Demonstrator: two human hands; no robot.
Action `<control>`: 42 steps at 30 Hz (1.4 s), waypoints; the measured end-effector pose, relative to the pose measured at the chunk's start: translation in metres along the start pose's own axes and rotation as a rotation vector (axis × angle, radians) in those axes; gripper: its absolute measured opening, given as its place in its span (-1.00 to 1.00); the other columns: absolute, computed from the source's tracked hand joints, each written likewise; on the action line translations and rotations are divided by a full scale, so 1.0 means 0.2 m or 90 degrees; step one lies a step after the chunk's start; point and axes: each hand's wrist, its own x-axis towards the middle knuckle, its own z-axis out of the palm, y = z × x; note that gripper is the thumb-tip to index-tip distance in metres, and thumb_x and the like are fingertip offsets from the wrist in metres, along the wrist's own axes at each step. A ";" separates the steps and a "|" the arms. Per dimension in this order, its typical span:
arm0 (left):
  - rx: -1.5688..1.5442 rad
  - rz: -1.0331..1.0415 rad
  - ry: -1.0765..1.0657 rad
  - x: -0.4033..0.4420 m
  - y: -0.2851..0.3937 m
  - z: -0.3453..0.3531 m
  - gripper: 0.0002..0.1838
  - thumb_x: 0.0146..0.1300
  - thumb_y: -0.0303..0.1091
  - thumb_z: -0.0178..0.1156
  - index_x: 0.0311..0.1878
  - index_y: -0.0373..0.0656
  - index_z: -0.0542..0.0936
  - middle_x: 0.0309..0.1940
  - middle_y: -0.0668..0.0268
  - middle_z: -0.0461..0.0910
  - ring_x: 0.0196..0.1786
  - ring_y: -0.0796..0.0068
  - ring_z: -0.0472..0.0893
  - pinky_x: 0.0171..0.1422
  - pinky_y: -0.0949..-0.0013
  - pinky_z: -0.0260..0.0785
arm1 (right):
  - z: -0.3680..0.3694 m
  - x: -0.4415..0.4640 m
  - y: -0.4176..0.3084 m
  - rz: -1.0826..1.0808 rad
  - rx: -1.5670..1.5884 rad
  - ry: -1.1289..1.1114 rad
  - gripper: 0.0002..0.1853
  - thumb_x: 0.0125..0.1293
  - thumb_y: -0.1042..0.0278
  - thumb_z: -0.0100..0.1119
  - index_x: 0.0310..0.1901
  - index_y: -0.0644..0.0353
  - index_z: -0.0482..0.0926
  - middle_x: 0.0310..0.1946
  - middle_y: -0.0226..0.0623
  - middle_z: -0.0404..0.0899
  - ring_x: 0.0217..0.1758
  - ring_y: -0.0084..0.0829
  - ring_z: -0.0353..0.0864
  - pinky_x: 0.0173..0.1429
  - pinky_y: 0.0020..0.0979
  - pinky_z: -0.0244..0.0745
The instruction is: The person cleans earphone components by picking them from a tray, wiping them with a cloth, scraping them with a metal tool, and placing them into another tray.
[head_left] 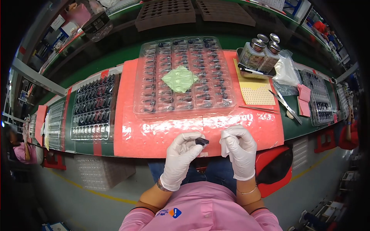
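Note:
My left hand (179, 156), in a white glove, pinches a small black plastic part (201, 141) between thumb and fingers, just above the near edge of the pink mat (165, 134). To its right, my gloved right hand (243, 152) is closed on a white wipe (228, 144), whose folds blend with the glove. A gap separates the wipe from the black part. Beyond both hands lies a clear plastic tray (137, 92) with many small dark parts in its pockets. A pale green cloth (180, 79) rests on top of the tray.
Tweezers (259, 109) lie right of the tray, near a yellow dotted sheet (257, 95). Two pump bottles (252, 54) stand in a black holder at the back right. Scissors (286, 106) and pink paper (303, 100) are further right. Another tray of black parts (94, 104) sits left.

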 end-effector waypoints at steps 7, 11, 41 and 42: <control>0.349 0.368 0.049 0.02 -0.06 -0.04 -0.59 -0.02 -0.73 0.16 -0.04 -0.28 0.40 -0.20 0.26 0.48 -0.11 0.50 0.49 0.00 0.43 0.38 | 0.00 -0.01 0.01 -0.114 -0.146 0.032 -0.88 0.14 0.54 0.13 -0.26 0.23 0.50 -0.32 -0.39 0.42 -0.47 -0.68 0.40 -0.46 -0.68 0.26; 0.503 0.456 0.080 0.00 -0.08 -0.06 -0.48 -0.04 -0.77 0.16 0.05 -0.29 0.33 -0.18 0.20 0.47 -0.16 0.49 0.48 0.02 0.43 0.34 | 0.03 0.04 -0.06 -0.439 -0.472 -0.075 -0.82 0.05 0.53 0.19 -0.26 0.16 0.52 -0.36 -0.39 0.44 -0.49 -0.56 0.43 -0.48 -0.59 0.29; 0.644 0.625 -0.053 -0.02 -0.06 -0.03 -0.12 0.01 -0.72 0.16 0.32 -0.25 -0.15 -0.24 0.09 0.54 -0.30 0.38 0.59 -0.23 0.35 0.46 | 0.10 0.03 0.01 -0.067 -0.215 -0.130 -0.89 0.11 0.62 0.12 -0.29 0.30 0.45 -0.36 -0.35 0.42 -0.36 -0.62 0.42 -0.26 -0.62 0.34; 0.603 0.604 -0.031 -0.02 -0.07 -0.03 -0.14 0.01 -0.72 0.16 0.32 -0.25 -0.11 -0.23 0.10 0.53 -0.30 0.39 0.58 -0.23 0.35 0.46 | 0.09 0.05 0.00 -0.041 -0.161 -0.080 -0.89 0.12 0.61 0.11 -0.29 0.30 0.44 -0.36 -0.36 0.43 -0.37 -0.63 0.42 -0.28 -0.62 0.34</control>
